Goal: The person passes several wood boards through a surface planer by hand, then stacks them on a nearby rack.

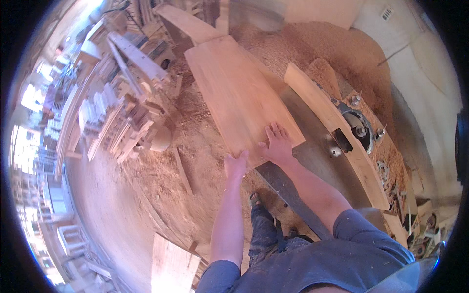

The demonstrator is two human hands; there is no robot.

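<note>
A wide, flat wooden board (239,93) stretches away in front of me, partly over a grey metal machine table (337,168). My left hand (236,165) grips the board's near edge at its left corner; the thumb shows, while the other fingers are mostly hidden at the edge. Flat on top of the board near its right corner lies my right hand (279,144), fingers stretched forward and thumb out to the side. A long wooden fence (337,127) with a dark cut-out runs along the table, to the right of the board and apart from its near end.
Behind the fence are a round metal housing (360,129) and clamp bolts. Sawdust (337,46) is heaped at the far right. Stacked wood offcuts (129,129) stand at left, and a pale board (173,266) lies at lower left. Shavings cover the floor by my foot.
</note>
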